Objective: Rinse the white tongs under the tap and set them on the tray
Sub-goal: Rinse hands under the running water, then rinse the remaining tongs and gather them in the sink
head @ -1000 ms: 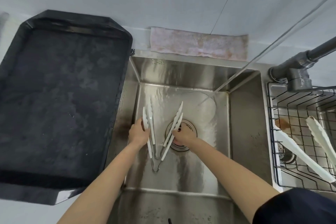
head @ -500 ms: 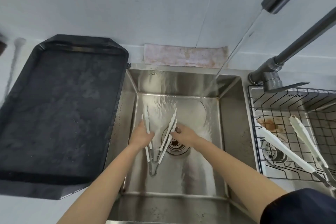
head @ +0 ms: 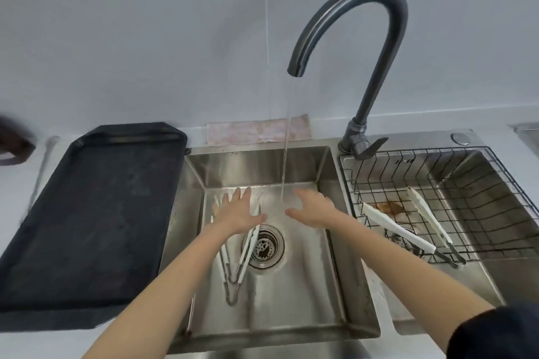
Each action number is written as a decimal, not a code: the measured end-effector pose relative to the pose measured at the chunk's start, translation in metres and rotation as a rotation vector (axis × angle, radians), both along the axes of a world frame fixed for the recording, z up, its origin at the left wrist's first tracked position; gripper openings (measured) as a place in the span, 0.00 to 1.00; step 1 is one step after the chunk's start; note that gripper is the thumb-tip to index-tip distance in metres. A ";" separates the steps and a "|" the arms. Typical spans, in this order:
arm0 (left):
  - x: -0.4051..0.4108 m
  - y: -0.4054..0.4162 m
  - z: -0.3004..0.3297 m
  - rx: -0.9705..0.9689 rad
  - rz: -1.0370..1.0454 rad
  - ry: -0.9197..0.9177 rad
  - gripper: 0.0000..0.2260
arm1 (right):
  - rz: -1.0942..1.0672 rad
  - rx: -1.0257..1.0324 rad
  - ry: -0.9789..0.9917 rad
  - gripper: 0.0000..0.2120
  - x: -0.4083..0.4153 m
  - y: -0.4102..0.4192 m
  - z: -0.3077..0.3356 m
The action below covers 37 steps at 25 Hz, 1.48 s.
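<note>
White tongs [head: 243, 258] with a metal hinge lie on the floor of the left sink basin [head: 291, 294], next to the drain [head: 264, 246]. My left hand [head: 237, 213] hovers over their upper ends, fingers spread, holding nothing. My right hand [head: 313, 208] is open too, just right of the water stream [head: 284, 172] that falls from the grey tap [head: 364, 38]. The black tray [head: 87, 213] sits on the counter to the left of the sink. The tong tips are hidden under my left hand.
A wire basket [head: 437, 198] in the right basin holds a second pair of white tongs [head: 408, 230]. A pink cloth [head: 256, 131] lies behind the sink against the wall. A dark object [head: 13, 140] sits at the far left.
Both hands have let go of the tongs, which now lie flat in the basin, and lifted with fingers spread. The view has tilted up, showing the whole tap.
</note>
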State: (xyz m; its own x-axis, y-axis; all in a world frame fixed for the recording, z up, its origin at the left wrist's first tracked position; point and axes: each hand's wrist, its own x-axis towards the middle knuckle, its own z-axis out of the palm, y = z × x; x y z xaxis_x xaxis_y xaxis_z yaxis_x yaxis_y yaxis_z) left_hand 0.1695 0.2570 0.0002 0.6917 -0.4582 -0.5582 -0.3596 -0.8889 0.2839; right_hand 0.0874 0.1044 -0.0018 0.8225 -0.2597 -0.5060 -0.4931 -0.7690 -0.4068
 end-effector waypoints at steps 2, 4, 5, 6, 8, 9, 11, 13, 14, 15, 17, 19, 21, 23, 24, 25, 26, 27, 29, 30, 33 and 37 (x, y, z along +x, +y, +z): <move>-0.009 -0.017 0.009 0.015 -0.066 -0.035 0.37 | -0.012 -0.034 -0.035 0.31 -0.015 -0.017 0.010; -0.020 -0.036 0.015 0.020 -0.127 -0.052 0.37 | -0.005 -0.083 -0.038 0.32 -0.029 -0.035 0.017; -0.027 -0.046 0.018 0.020 -0.149 -0.054 0.37 | -0.007 -0.105 -0.029 0.33 -0.037 -0.044 0.019; -0.034 -0.057 0.022 0.019 -0.165 -0.056 0.37 | -0.008 -0.119 -0.023 0.33 -0.045 -0.054 0.021; -0.047 -0.076 0.028 0.019 -0.187 -0.059 0.37 | -0.020 -0.125 -0.030 0.33 -0.057 -0.071 0.023; -0.053 -0.087 0.031 0.012 -0.197 -0.056 0.37 | -0.029 -0.125 -0.034 0.33 -0.064 -0.081 0.024; -0.067 -0.110 0.033 -0.018 -0.210 -0.045 0.37 | -0.044 -0.133 -0.035 0.33 -0.078 -0.103 0.025; -0.081 -0.132 0.033 -0.048 -0.225 -0.041 0.37 | -0.045 -0.143 -0.031 0.33 -0.090 -0.126 0.025; -0.087 -0.142 0.033 -0.062 -0.230 -0.041 0.36 | -0.047 -0.148 -0.023 0.33 -0.097 -0.136 0.025; -0.094 -0.152 0.032 -0.072 -0.235 -0.043 0.36 | -0.057 -0.151 -0.016 0.34 -0.103 -0.146 0.025; -0.105 -0.167 0.031 -0.080 -0.243 -0.045 0.36 | -0.079 -0.150 -0.007 0.34 -0.112 -0.162 0.022; -0.117 -0.183 0.030 -0.103 -0.235 -0.016 0.35 | -0.084 -0.146 -0.002 0.33 -0.121 -0.177 0.020; -0.128 -0.196 0.029 -0.128 -0.226 0.017 0.35 | -0.107 -0.131 0.007 0.33 -0.128 -0.189 0.015; -0.138 -0.207 0.028 -0.146 -0.215 0.045 0.34 | -0.147 -0.096 0.024 0.33 -0.136 -0.199 0.011; -0.142 -0.211 0.026 -0.154 -0.204 0.058 0.33 | -0.164 -0.073 0.029 0.32 -0.139 -0.203 0.009; -0.146 -0.213 0.025 -0.160 -0.190 0.071 0.33 | -0.171 -0.052 0.033 0.32 -0.142 -0.207 0.006; -0.149 -0.216 0.023 -0.160 -0.179 0.083 0.32 | -0.174 -0.034 0.037 0.31 -0.146 -0.210 0.003; -0.153 -0.219 0.020 -0.155 -0.172 0.095 0.31 | -0.175 -0.021 0.040 0.30 -0.149 -0.214 0.000; -0.159 -0.224 0.012 -0.136 -0.155 0.122 0.29 | -0.205 0.007 0.043 0.28 -0.154 -0.220 -0.008; -0.161 -0.226 0.008 -0.126 -0.140 0.139 0.28 | -0.231 0.020 0.047 0.27 -0.155 -0.223 -0.012; -0.166 -0.229 -0.003 -0.098 -0.088 0.188 0.28 | -0.282 0.062 0.063 0.26 -0.157 -0.225 -0.018; -0.172 -0.233 -0.012 -0.094 -0.047 0.243 0.26 | -0.299 0.095 0.099 0.23 -0.157 -0.222 -0.026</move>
State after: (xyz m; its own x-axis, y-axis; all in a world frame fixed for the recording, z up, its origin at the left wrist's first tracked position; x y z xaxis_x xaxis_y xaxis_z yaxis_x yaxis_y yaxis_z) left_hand -0.0027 0.0239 -0.0118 0.5187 -0.5447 -0.6590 -0.3112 -0.8382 0.4478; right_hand -0.0699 -0.1177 -0.0277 0.6626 -0.4302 -0.6131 -0.7321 -0.5447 -0.4091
